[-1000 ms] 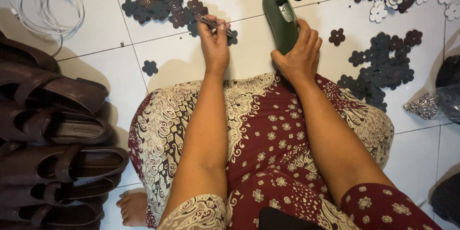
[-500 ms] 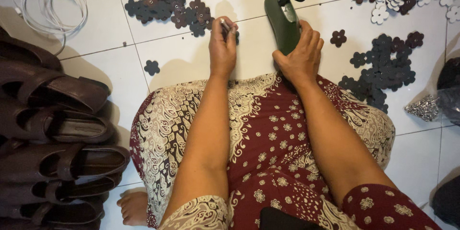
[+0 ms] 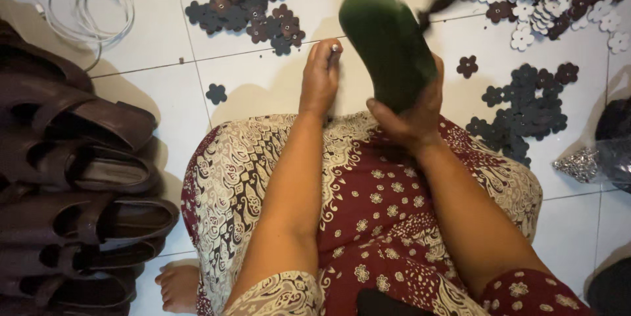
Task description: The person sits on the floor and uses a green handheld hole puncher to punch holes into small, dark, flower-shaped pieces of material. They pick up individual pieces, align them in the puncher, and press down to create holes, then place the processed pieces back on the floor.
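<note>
Green sandal [image 3: 388, 43] is lifted above the white floor [image 3: 263, 86], gripped by the right hand [image 3: 411, 109] (blurred). Left hand [image 3: 320, 79] pinches a small tool [image 3: 334, 48]; no flower piece [image 3: 215, 94] visibly attached yet.

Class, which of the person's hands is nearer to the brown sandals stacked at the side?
Left. The left hand is closer to the brown sandals; the right hand, holding the green sandal, is farther.
</note>
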`<state>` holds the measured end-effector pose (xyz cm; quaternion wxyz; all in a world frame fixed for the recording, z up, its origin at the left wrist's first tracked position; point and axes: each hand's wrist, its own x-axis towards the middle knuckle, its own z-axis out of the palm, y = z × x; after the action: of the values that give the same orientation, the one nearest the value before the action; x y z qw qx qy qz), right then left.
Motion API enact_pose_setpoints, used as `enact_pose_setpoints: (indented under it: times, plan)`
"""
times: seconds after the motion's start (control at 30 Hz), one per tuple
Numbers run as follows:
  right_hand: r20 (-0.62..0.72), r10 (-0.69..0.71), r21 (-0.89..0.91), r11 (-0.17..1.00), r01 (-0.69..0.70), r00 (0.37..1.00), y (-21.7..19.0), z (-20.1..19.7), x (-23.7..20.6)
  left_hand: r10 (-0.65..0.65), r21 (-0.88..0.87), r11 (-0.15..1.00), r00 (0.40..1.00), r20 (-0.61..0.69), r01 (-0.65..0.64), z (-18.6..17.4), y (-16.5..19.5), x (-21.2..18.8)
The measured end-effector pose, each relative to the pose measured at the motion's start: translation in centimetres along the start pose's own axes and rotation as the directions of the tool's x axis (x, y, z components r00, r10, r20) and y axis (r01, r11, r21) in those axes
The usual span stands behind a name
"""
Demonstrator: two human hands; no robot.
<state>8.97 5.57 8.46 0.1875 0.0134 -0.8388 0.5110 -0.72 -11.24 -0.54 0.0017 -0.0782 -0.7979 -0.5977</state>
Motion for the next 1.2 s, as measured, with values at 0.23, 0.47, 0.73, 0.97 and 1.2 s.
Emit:
enact_pose_setpoints:
  times: [0.23,0.47,0.73,0.97,1.2]
  plan:
    - [0.244,0.092,-0.403,0.915,0.015,0.965,-1.9,0.1,1.2,0.119,0.144,0.983,0.993,-0.007,-0.116,-0.1,-1.7,0.2]
    - [0.061,-0.028,-0.229,0.973,0.041,0.998,-2.8,-0.8,1.3,-0.008,0.063,0.998,1.0,0.022,0.007,0.1,-0.7,0.1]
    - [0.221,0.136,-0.46,0.887,-0.02,0.966,0.3,0.3,1.0,-0.03,-0.13,0.991,0.999,-0.036,0.025,0.4,-1.7,0.4]
    - [0.003,0.444,-0.379,0.829,-0.41,0.896,6.5,-0.3,1.3,-0.325,-0.239,0.935,0.905,-0.275,0.263,-1.3,-1.7,2.5]
    - [0.008,0.51,-0.466,0.763,-0.448,0.86,7.1,0.9,1.1,-0.284,0.366,0.873,0.946,-0.16,0.323,-1.4,1.1,1.1]
